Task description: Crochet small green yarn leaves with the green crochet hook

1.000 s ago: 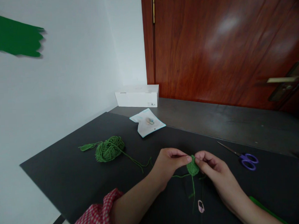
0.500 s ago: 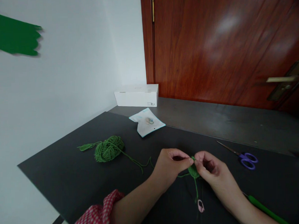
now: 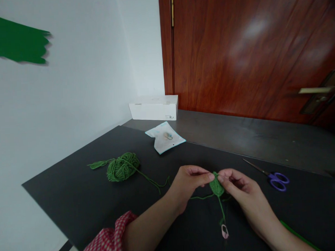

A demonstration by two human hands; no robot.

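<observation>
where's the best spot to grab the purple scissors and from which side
Judging by their pose, take the purple scissors by the looped handles, coming from the near right. They lie flat on the black mat with the closed blades pointing away to the left, handles nearest the right hand.

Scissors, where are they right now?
The scissors lie on the black mat at the right of the head view, just beyond the right hand, near the door.

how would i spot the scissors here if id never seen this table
Start at the black mat below the wooden door. To the right of the right hand, the scissors lie flat near the mat's far edge. Only they have purple handles.
</observation>
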